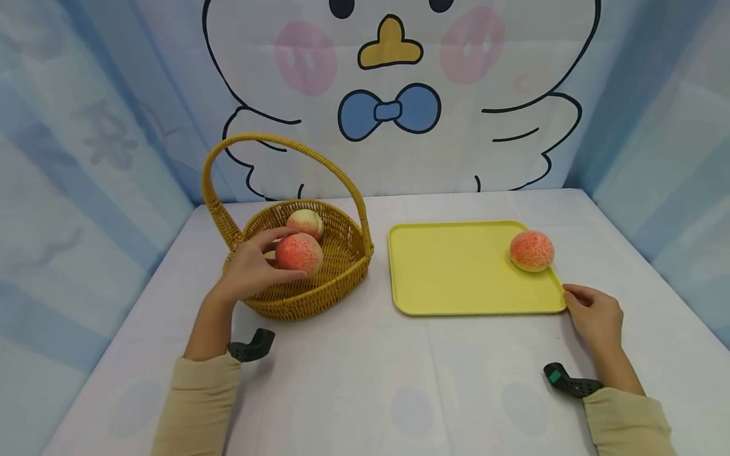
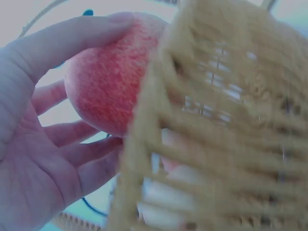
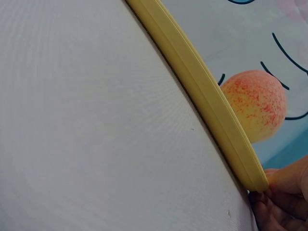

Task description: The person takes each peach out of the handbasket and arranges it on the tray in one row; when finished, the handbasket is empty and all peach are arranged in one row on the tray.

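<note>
My left hand (image 1: pixel 251 269) holds a red-pink peach (image 1: pixel 299 254) between thumb and fingers, over the left part of a woven basket (image 1: pixel 305 304). In the left wrist view the same peach (image 2: pixel 113 77) sits in the grasp, with the basket's blurred wall (image 2: pixel 231 125) partly in front. Behind it in the basket lies a paler peach (image 1: pixel 306 223). On the yellow tray (image 1: pixel 456 269), near its right edge, rests another peach (image 1: pixel 531 251). My right hand (image 1: pixel 595 316) pinches the tray's near right corner; the right wrist view shows the fingertips (image 3: pixel 284 180) at that corner.
The basket's tall handle (image 1: pixel 285 140) arches above it. Behind the white-covered table (image 1: pixel 353 380) hangs a cloth printed with a cartoon figure (image 1: pixel 388 164). Blue patterned curtains (image 1: pixel 74 190) stand at both sides. Each wrist carries a black camera mount (image 1: pixel 251 346).
</note>
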The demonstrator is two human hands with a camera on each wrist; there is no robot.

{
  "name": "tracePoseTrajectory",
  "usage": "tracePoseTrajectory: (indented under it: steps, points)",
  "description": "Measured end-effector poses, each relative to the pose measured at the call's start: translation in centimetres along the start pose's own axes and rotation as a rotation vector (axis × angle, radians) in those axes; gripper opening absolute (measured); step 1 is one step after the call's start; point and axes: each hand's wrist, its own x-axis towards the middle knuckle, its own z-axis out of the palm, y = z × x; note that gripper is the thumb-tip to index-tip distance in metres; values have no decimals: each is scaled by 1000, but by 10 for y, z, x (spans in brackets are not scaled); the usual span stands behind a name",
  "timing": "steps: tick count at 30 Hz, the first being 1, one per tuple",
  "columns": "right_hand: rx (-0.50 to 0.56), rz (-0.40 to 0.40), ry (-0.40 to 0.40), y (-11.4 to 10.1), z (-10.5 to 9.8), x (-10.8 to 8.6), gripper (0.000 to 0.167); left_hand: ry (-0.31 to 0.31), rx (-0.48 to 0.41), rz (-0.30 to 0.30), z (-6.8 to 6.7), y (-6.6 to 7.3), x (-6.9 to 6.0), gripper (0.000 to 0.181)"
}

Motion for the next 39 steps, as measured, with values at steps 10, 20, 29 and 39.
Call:
tracePoseTrajectory:
  steps: [10, 20, 29, 39]
  points:
    - [9, 23, 2, -1, 0, -2, 36, -74, -109, 132, 25, 37, 12, 71]
    - [7, -11, 16, 0, -1, -2, 35, -135, -136, 278, 54, 57, 36, 66]
    - [4, -8, 16, 0, -3, -1, 35, -157, -203, 337, 75, 75, 42, 65]
    - [-3, -13, 23, 3, 0, 1, 36, -252, -256, 289, 114, 77, 61, 64]
